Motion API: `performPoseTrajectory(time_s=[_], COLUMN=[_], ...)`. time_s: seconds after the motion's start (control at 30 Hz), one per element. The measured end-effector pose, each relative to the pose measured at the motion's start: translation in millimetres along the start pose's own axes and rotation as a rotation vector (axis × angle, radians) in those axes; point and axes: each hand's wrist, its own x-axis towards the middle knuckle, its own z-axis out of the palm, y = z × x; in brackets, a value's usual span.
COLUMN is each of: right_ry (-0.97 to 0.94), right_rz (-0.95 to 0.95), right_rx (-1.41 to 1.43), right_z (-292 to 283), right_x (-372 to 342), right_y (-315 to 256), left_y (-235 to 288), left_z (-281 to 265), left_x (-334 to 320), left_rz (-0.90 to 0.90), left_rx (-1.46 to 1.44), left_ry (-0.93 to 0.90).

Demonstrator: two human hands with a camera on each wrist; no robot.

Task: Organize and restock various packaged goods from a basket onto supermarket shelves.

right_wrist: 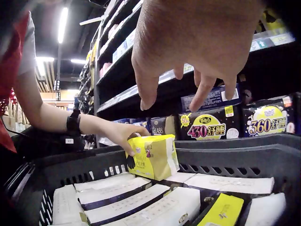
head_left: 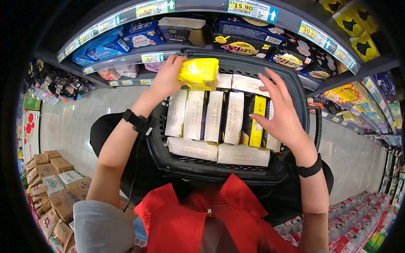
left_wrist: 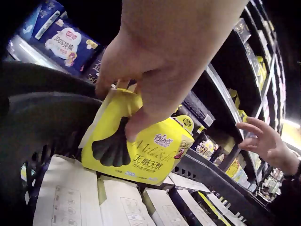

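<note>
My left hand [head_left: 168, 78] grips a yellow sanitary pad pack [head_left: 198, 74] from above, thumb on its printed front, as the left wrist view shows. The pack overlaps the far left part of a black basket [head_left: 215, 170] in the head view, close over other packs. Inside the basket, several white-sided packs [head_left: 214, 116] stand in a row, with more along the near and far sides. One pack with a yellow side [head_left: 257, 122] stands toward the right. Over the right part hovers my right hand [head_left: 280, 111], fingers spread and holding nothing.
A shelf behind the basket holds blue packs [head_left: 142, 34] and black packs [head_left: 241, 45], with price tags [head_left: 253, 9] along its edge. More shelving [head_left: 363, 101] runs down the right. Cardboard boxes [head_left: 69, 200] are stacked at lower left, and wrapped bottles [head_left: 354, 219] at lower right.
</note>
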Motion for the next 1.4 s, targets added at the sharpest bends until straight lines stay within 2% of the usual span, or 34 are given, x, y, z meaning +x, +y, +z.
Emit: performPoseTrajectory(time_s=[0.07, 0.1, 0.17, 0.2, 0.3, 0.37, 0.43, 0.63, 0.77, 1.0, 1.17, 1.23, 1.3, 1.37, 1.4], right_ry=[-0.008, -0.025, -0.041, -0.055, -0.083, -0.069, -0.067, -0.074, -0.093, -0.029, 0.024, 0.079, 0.168, 0.222, 0.262], right_rz=[-0.004, 0.001, 0.003, 0.008, 0.004, -0.039, -0.051, -0.058, -0.056, -0.086, -0.122, -0.035, -0.067, 0.003, 0.003], right_rx=[0.009, 0.003, -0.008, -0.027, -0.055, -0.117, -0.124, -0.19, -0.167, -0.156, -0.136, -0.154, -0.172, -0.139, -0.13], right_z=[1, 2, 4, 6, 9, 12, 12, 3, 4, -4, -17, -30, -40, -55, -60], right_x=[1, 1, 1, 1, 0, 0, 0, -3, -7, -6, -7, -8, -6, -5, -4], right_y=[1, 0, -1, -1, 0, 2, 3, 3, 4, -3, -6, -6, 2, 2, 4], left_y=[3, 9, 26, 34, 42, 33, 32, 38, 16, 25, 25, 67, 112, 153, 171], left_z=[-1, -3, -6, -7, 3, 15, 18, 17, 37, 30, 22, -11, -37, -61, -73], left_x=[-3, -5, -5, -6, -5, -3, 1, 1, 2, 1, 6, 10, 24, 47, 65], left_rz=[0.168, 0.168, 0.354, 0.363, 0.435, 0.42, 0.374, 0.351, 0.369, 0.286, 0.294, 0.542, 0.626, 0.787, 0.867], left_rx=[0.329, 0.328, 0.462, 0.453, 0.438, 0.42, 0.561, 0.571, 0.806, 0.672, 0.58, 0.416, 0.379, 0.237, 0.216], left_ry=[0.076, 0.079, 0.035, -0.07, -0.093, -0.109, -0.093, 0.043, 0.04, -0.094, -0.071, -0.07, -0.026, 0.059, 0.168])
